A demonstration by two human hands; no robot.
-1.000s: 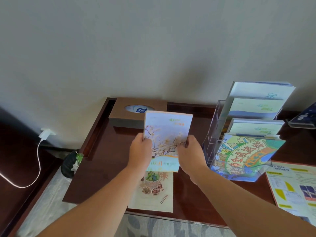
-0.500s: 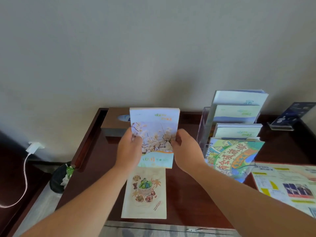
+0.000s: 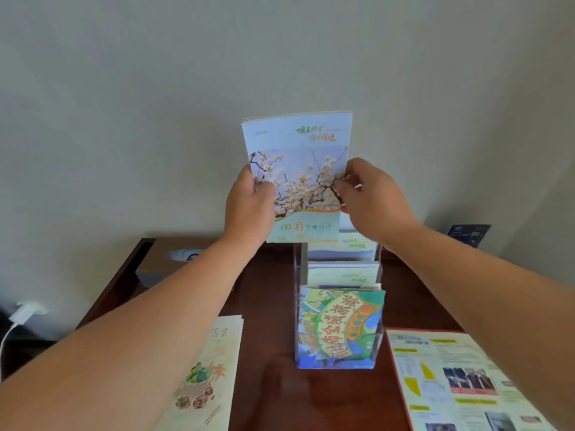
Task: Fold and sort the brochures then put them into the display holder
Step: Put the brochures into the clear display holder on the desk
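I hold a folded blossom brochure (image 3: pixel 298 150) upright in the air, above the back of the clear tiered display holder (image 3: pixel 297 306). My left hand (image 3: pixel 249 209) grips its left edge and my right hand (image 3: pixel 370 200) pinches its right edge. The holder's front tier has a colourful cartoon brochure (image 3: pixel 340 328); pale green-and-white brochures (image 3: pixel 342 272) fill the tiers behind. A cream food brochure (image 3: pixel 211 374) lies flat on the dark wooden table (image 3: pixel 267 306) at the left. An unfolded leaflet with yellow marks (image 3: pixel 460 381) lies at the right.
A brown tissue box (image 3: pixel 174 259) sits at the table's back left, partly behind my left forearm. A dark blue sign stand (image 3: pixel 468 234) is at the back right against the wall. A white charger and cable (image 3: pixel 21 315) hang at the far left.
Both hands have lifted the blossom brochure up and to the right, from in front of the tissue box to above the holder. The view has shifted so the holder sits centrally.
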